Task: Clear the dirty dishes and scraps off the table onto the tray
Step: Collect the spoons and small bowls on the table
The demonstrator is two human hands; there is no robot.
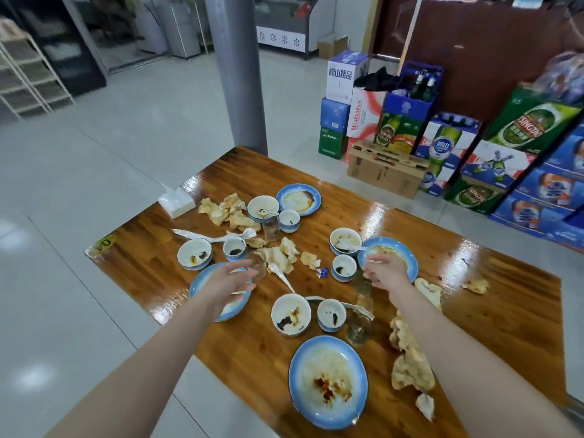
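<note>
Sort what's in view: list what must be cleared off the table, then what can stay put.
To clear: blue-rimmed plates, bowls, small cups, glasses, spoons, crumpled scraps, small wrapper.

Leave: napkin pack, drink cartons, white rack, pillar. No tray in view.

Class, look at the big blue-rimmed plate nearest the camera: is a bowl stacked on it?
No. The nearest plate carries only sauce smears and scraps, with no bowl on it.
</note>
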